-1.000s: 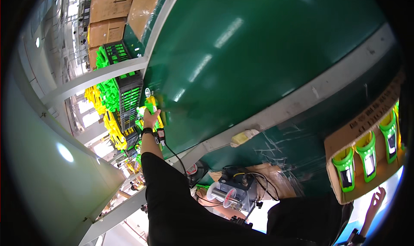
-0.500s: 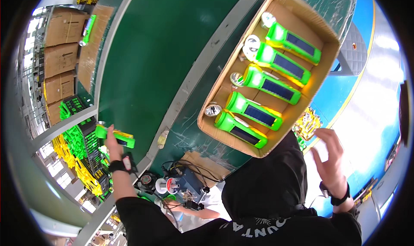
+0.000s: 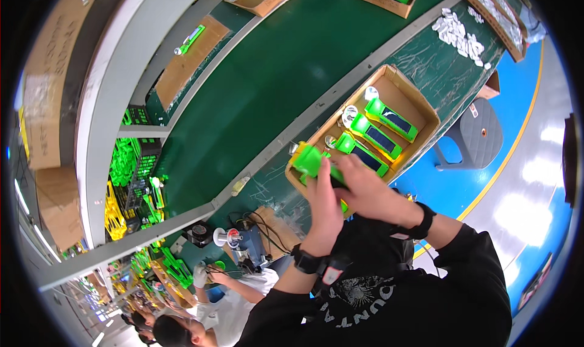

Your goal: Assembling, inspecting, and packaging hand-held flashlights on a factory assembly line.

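Two bare hands meet over the near left corner of a cardboard box (image 3: pixel 420 106), with one green torch (image 3: pixel 309 161) gripped between them. The torch is bright green, blurred, with a streak of yellow along the upper left edge of its wide head; its body runs down between the palms, where most of it is hidden. The left hand (image 3: pixel 326 216) closes on it from the left, fingers pointing up and nearly straight; the right hand (image 3: pixel 371 192) closes on it from the other side, fingers bent. Whether the torch touches the box, I cannot tell. Inside the box, three boxed torches (image 3: pixel 391 120) show clearly, lying side by side at a slant: green casings with yellow along the sides, a long dark panel on each upper face, and round silvery reflectors at their upper left ends. The box sits on a dark green surface (image 3: pixel 410 61) that looks covered with creased clear film, beside a pale metal rail (image 3: pixel 316 106). Small white pieces (image 3: pixel 459 36) lie in a loose heap farther along the same surface. A grey stool (image 3: pixel 480 134) stands on the blue floor (image 3: pixel 517 97) to the right, and at lower left a co-worker in white (image 3: pixel 234 307) reaches toward some wiring.
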The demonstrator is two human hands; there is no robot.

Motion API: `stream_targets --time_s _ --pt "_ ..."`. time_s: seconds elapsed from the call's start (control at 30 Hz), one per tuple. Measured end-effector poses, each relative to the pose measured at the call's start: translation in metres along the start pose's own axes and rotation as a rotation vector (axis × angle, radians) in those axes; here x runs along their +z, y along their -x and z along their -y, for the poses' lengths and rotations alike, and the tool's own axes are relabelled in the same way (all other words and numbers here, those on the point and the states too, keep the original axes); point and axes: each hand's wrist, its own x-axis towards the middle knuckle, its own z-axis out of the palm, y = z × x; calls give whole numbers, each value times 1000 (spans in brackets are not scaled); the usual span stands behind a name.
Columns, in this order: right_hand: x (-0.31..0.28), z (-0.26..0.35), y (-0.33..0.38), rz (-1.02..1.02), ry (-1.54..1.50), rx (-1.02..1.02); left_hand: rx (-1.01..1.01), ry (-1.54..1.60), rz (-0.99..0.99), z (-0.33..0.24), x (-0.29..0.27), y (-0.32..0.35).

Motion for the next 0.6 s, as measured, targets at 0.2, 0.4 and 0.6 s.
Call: stream_targets --time_s 0.2,0.4,0.6 --pt "-79 -80 -14 95 -318 291 211 -615 216 76 34 -65" --pt "-119 -184 -45 -257 -239 173 816 -895 120 113 55 -67" --pt "-106 -203 -56 -234 207 204 763 -853 195 103 -17 -15"
